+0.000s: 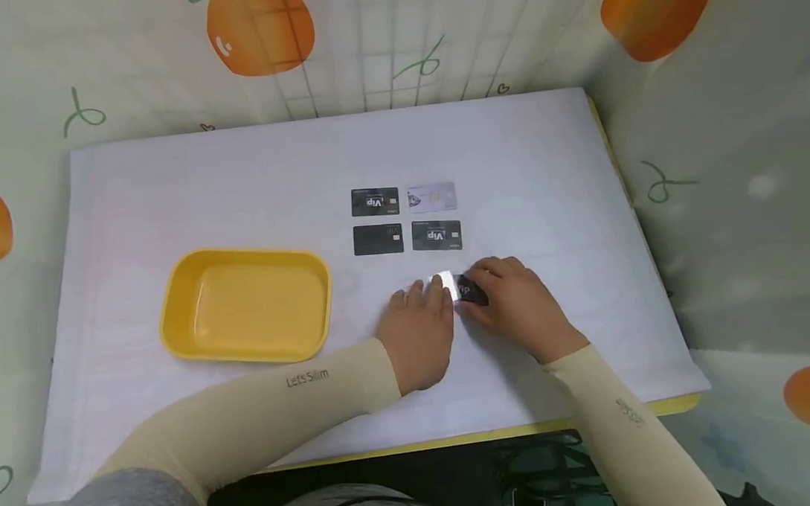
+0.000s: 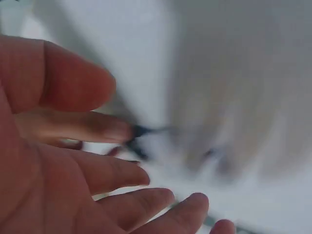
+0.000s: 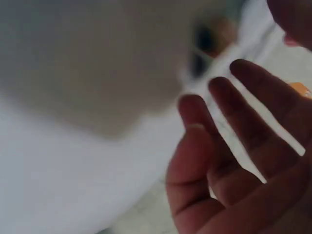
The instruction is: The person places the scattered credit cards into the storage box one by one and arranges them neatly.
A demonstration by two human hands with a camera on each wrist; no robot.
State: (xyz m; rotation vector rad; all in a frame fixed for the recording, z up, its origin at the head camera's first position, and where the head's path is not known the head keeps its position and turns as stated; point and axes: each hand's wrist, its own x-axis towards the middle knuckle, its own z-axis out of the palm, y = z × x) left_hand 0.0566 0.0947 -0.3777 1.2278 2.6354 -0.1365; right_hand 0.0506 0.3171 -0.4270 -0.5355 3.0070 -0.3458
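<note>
Near the front middle of the table, a black card (image 1: 472,289) with partly visible white lettering lies between the thumb and fingers of my right hand (image 1: 524,308), which grips it at its edges. A bright, shiny patch (image 1: 448,285) adjoins its left side. My left hand (image 1: 418,338) is palm down with fingers extended, fingertips right at that patch. In the left wrist view the left fingers (image 2: 117,173) look fairly straight and spread. Beyond the hands lie two black VIP cards (image 1: 375,202) (image 1: 436,235), a plain dark card (image 1: 378,240) and a pale silver card (image 1: 432,198).
A yellow rectangular tub (image 1: 248,357) stands left of the cards, beside the left forearm. White sheeting (image 1: 522,152) covers the table, with a yellow edge (image 1: 674,405) showing at the front right. A curtain (image 1: 151,76) with orange fruit prints hangs around the table.
</note>
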